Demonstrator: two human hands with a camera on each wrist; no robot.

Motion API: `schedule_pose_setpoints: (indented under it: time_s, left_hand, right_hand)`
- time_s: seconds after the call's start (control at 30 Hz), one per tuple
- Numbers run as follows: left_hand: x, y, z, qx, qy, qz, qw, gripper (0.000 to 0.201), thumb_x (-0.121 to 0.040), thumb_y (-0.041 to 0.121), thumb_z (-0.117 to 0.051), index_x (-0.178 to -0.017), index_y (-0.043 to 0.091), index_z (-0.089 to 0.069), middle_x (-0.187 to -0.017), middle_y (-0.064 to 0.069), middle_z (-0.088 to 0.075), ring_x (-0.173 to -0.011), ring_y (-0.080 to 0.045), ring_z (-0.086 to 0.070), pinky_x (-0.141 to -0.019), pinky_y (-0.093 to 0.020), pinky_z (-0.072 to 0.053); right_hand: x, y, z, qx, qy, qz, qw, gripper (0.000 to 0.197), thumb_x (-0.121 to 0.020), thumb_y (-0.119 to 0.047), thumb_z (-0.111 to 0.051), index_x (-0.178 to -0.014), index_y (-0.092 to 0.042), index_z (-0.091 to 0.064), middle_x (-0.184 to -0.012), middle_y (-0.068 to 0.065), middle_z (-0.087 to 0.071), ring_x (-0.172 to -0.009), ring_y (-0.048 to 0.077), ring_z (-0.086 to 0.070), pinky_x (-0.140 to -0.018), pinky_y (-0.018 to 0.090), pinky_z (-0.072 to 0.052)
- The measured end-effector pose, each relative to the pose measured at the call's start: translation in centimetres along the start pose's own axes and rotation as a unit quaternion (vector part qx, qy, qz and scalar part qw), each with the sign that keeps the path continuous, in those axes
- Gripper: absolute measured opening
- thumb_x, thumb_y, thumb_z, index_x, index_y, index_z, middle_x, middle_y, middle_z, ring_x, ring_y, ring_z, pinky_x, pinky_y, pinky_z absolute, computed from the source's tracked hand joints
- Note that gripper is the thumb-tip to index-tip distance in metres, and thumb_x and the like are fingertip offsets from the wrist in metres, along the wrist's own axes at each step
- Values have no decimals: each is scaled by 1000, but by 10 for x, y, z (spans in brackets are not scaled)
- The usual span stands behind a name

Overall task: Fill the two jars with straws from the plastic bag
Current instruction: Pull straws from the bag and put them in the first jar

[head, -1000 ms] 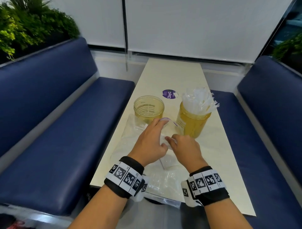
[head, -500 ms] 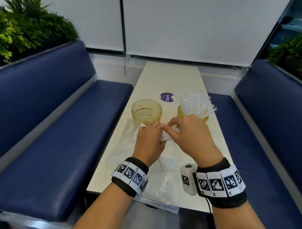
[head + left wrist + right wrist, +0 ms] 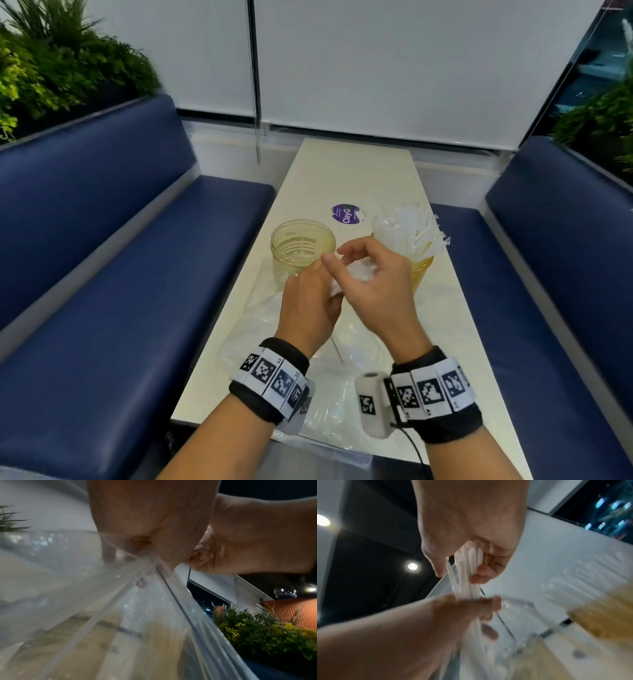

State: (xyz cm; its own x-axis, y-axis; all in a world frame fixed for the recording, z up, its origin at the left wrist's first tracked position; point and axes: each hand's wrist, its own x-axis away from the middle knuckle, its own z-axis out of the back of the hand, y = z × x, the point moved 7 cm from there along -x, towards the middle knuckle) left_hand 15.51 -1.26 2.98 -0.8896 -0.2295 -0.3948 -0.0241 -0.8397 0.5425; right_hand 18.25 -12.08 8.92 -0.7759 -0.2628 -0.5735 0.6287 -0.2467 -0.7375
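Note:
Two yellowish clear jars stand mid-table. The left jar (image 3: 303, 245) holds nothing; the right jar (image 3: 422, 270) is packed with wrapped white straws (image 3: 409, 228). A clear plastic bag (image 3: 270, 308) lies in front of them, reaching to the near edge. My left hand (image 3: 313, 289) pinches the bag's mouth (image 3: 150, 563) and lifts it. My right hand (image 3: 356, 270) grips a bundle of white straws (image 3: 469, 573) that runs down into the bag, just in front of the jars. Part of the bundle is hidden by both hands.
A purple round sticker (image 3: 346, 214) lies behind the jars on the cream table (image 3: 349, 171). Blue padded benches (image 3: 137, 274) run along both sides. Plants (image 3: 51, 68) stand behind the left bench; a white blind covers the wall ahead.
Both hands rose from the flat bag. The right hand closed round a bundle of straws and drew it up out of the bag while the left hand kept hold of the bag's mouth.

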Motion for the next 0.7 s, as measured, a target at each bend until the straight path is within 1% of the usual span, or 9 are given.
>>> schedule_pose_setpoints:
  time_s: [0.1,0.2,0.33,0.43,0.5,0.57,0.6,0.63,0.7]
  left_hand:
    - [-2,0,3,33,9,18,999,41,-87,16,-62,-121,39,-56,-93,11,-64,-83,-14,-63,-71,-35,-53]
    - [-1,-4,3,66,8,46,997,36,-85,16,-68,-118,26,-58,-94,9,-62,-82,-14,-60,-71,-33,-50]
    - [-4,-7,5,36,15,42,998,20,-87,33,-69,-102,22,-60,-86,10,-54,-72,-12,-53,-62,-27,-42]
    - [-6,-12,8,31,27,46,998,19,-86,31,-70,-97,21,-58,-85,8,-54,-69,-12,-52,-58,-26,-44]
    - [-7,-15,10,27,32,51,998,22,-85,31,-72,-97,22,-57,-86,9,-54,-69,-8,-50,-57,-17,-38]
    - [-7,-19,11,37,37,56,997,23,-83,32,-74,-97,23,-58,-90,12,-56,-71,-3,-50,-60,-11,-35]
    - [-8,-20,12,47,39,57,997,23,-83,31,-75,-99,25,-60,-94,14,-58,-76,-1,-52,-64,-11,-38]
    - [-8,-21,12,53,39,57,996,25,-83,31,-75,-103,27,-61,-98,15,-60,-81,0,-54,-68,-12,-42]
    - [-8,-19,12,53,32,57,996,27,-84,32,-75,-107,29,-63,-102,16,-61,-85,0,-55,-71,-14,-43]
  right_hand:
    - [5,8,-10,-18,36,-9,999,19,-84,-30,-76,-78,-17,-64,-67,-9,-64,-61,8,-63,-55,25,-51]
    - [-8,8,-12,48,20,30,998,32,-92,-29,-68,-66,-13,-59,-54,-6,-57,-49,8,-55,-47,27,-44]
    - [-40,-17,13,71,11,74,995,33,-95,-28,-64,-65,-14,-61,-53,-1,-58,-46,11,-52,-47,25,-41]
    - [-71,-40,56,92,43,92,991,34,-95,-28,-63,-66,-11,-63,-55,2,-63,-49,7,-57,-51,18,-42]
    - [-90,-56,91,123,82,106,983,36,-95,-31,-60,-65,-10,-63,-52,-10,-60,-51,5,-56,-55,16,-41]
    - [-106,-69,125,152,128,110,974,35,-95,-36,-56,-67,-17,-62,-48,-18,-53,-49,-1,-54,-56,10,-38]
    - [-113,-71,140,165,153,113,968,37,-96,-40,-53,-70,-16,-65,-52,-18,-56,-50,1,-56,-58,12,-41]
    - [-119,-72,153,185,181,120,958,42,-97,-44,-51,-73,-14,-67,-58,-10,-62,-53,5,-58,-63,21,-48]
    - [-133,-63,168,241,233,131,933,52,-98,-50,-45,-79,-8,-68,-71,4,-66,-64,20,-61,-78,35,-49]
